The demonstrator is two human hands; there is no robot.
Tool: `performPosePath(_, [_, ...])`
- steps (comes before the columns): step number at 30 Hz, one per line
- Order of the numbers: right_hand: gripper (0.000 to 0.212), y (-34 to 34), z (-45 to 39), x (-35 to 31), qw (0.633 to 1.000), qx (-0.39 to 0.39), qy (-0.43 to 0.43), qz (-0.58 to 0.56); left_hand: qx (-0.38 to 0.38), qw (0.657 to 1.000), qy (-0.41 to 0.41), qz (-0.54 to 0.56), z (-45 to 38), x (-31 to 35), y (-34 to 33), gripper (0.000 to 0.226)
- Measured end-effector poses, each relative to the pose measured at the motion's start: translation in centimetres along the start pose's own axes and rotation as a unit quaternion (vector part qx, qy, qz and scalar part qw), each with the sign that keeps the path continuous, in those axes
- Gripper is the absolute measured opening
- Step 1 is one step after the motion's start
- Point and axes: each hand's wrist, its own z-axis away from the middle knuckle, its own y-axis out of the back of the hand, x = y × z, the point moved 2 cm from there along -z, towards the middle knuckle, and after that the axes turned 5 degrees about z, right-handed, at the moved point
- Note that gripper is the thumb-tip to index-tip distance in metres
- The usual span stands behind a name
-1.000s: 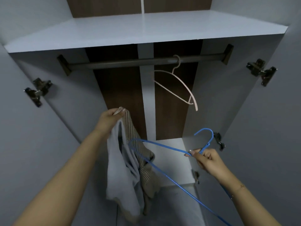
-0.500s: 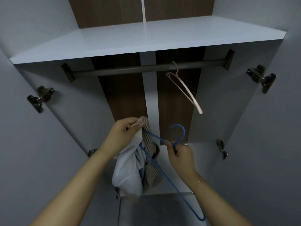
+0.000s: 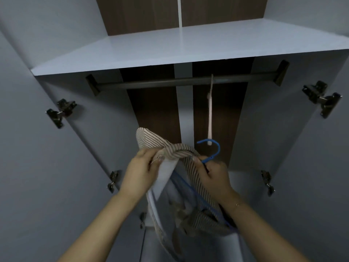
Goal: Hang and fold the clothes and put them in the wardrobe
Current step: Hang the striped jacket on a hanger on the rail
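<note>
- Since the earlier frame, we are draping the striped garment over the blue hanger, below the rail.
- Our left hand is pinching the collar; our right hand is gripping the hanger's neck.
- We are judging it best to seat both shoulders before lifting.

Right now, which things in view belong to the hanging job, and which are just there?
In use:
striped garment, gripped by the left hand
blue hanger, held by the right hand
wardrobe rail

Just there:
pink hanger on the rail
top shelf
door hinges
</note>
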Motion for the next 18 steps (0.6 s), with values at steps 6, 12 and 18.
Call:
performPosePath(6, [0.038,2.1,-2.6,-0.2,0.997,-0.006,0.081,0.010,-0.078,0.965,-0.166,-0.188,-4.1,2.3,-2.0,0.053])
performPosePath(12, [0.036,3.3,-4.8,0.2,0.995,-0.009,0.017,0.099,-0.081,0.979,-0.158,-0.101,-7.1,0.8,-3.3,0.023])
performPosePath(18, [0.024,3.0,-1.6,-0.1,0.976,0.076,0.132,0.159,-0.011,0.983,0.004,0.182,-8.1,-2.8,-0.6,0.024])
